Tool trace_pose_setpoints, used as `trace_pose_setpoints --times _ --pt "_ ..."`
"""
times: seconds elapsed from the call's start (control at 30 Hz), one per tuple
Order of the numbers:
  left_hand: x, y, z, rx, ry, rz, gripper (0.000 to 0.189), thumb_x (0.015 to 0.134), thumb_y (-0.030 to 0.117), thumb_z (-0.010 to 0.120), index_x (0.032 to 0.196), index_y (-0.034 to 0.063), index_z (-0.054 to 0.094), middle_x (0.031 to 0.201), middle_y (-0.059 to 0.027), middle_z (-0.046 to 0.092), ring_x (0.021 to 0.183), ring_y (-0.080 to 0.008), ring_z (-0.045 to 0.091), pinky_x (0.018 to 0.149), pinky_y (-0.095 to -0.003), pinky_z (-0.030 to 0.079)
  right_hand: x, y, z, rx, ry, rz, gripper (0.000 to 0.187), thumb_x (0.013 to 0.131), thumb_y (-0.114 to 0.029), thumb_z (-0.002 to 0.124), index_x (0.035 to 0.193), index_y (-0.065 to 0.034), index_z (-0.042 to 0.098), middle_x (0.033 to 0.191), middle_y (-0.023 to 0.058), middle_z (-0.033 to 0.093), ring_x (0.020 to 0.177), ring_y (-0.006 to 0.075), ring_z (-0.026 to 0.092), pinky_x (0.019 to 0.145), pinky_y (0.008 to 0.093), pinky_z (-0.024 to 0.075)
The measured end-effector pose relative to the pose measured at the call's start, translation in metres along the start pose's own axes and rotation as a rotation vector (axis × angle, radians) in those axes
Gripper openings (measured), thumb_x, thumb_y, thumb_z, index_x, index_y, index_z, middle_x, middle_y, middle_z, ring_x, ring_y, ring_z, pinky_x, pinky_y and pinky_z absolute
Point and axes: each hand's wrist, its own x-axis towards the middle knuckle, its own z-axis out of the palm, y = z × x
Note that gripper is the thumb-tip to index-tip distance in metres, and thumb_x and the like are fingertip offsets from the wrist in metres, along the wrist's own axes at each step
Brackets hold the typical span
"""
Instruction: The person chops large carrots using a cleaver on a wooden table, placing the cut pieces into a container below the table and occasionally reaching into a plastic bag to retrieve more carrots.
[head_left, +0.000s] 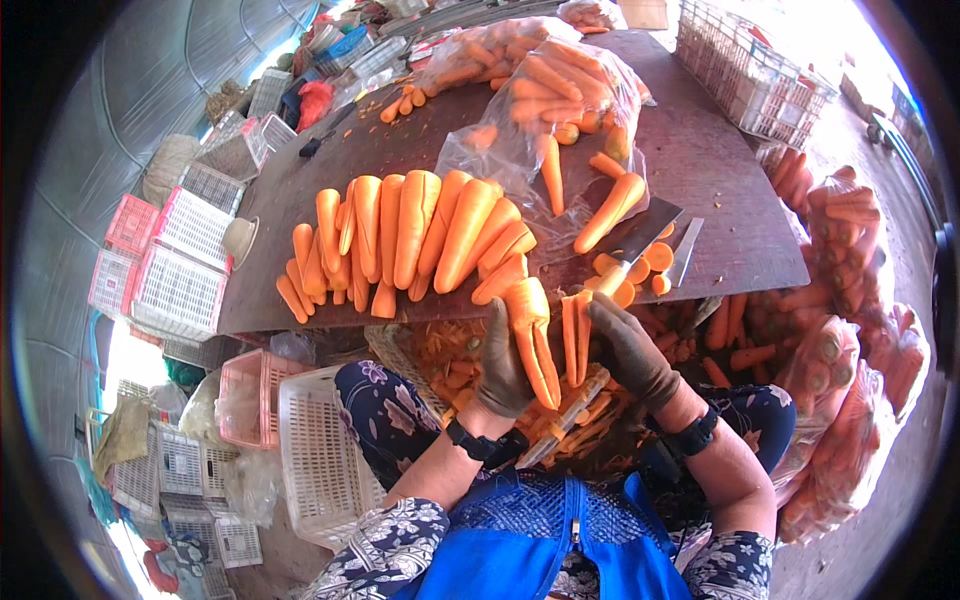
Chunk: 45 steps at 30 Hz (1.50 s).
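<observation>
My left hand (504, 367), in a dark work glove, grips a thick carrot (529, 315) whose lower end is split into prongs. Beside it, my gloved right hand (631, 352) holds a smaller split carrot piece (576, 337). Both hands are just off the near edge of the table (720, 202). A cleaver (646, 229) lies beyond my right hand, its pale handle towards me, among cut carrot rounds (659, 256). To its right is a narrow metal blade (685, 253). A row of carrots (416, 229) is heaped along the table's front edge, left of the cleaver.
Clear plastic bags of carrots (559, 86) lie farther back on the table. Below my hands, a crate (427, 375) contains carrot scraps. An off-white plastic crate (326, 442) stands by my left leg. Bagged carrots (847, 442) crowd the right side; stacked crates (184, 289) stand left.
</observation>
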Motion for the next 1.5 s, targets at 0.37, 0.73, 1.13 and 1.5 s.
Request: trace_pose_setpoints --times 0.37,0.73,1.13,1.5 --pt "-0.005 0.008 0.002 -0.053 -0.022 0.051 0.077 0.092 0.069 0.042 0.134 0.0046 0.044 0.129 -0.0163 0.054 0.121 -0.0298 0.053 0.11 -0.0435 0.038 0.007 0.012 -0.001 0.065 -0.081 0.034 0.051 0.101 -0.025 0.05 0.147 -0.0078 0.037 0.131 0.0071 0.055 0.114 0.0176 0.058 0.09 0.0318 0.0533" --pt "-0.009 0.036 -0.045 0.117 0.138 0.317 0.085 0.082 0.062 0.056 0.132 -0.0052 0.047 0.128 -0.019 0.056 0.121 -0.0311 0.052 0.11 -0.0435 0.036 0.0 0.037 0.014 -1.141 0.038 -0.375 0.04 0.09 -0.029 0.065 0.119 -0.0015 0.06 0.104 0.0163 0.066 0.097 0.0288 0.064 0.083 0.036 0.0498" --pt "-0.031 0.067 -0.029 1.083 0.049 0.308 0.051 0.084 0.039 0.073 0.115 0.0013 0.059 0.103 -0.0096 0.064 0.095 -0.0177 0.061 0.086 -0.0305 0.049 -0.012 0.017 0.039 -1.222 -0.105 -0.347 0.041 0.082 -0.04 0.072 0.101 -0.0045 0.063 0.082 0.0235 0.064 0.081 0.0395 0.064 0.068 0.0428 0.0509" --pt "-0.023 0.024 -0.022 1.682 0.153 0.48 0.019 0.084 0.015 0.073 0.09 -0.0014 0.066 0.083 -0.0092 0.068 0.077 -0.0142 0.065 0.07 -0.0293 0.052 -0.02 0.051 0.039 -1.453 -0.131 -0.315 0.046 0.086 -0.039 0.064 0.103 0.0008 0.05 0.076 0.0215 0.065 0.075 0.0383 0.067 0.064 0.0478 0.0517"
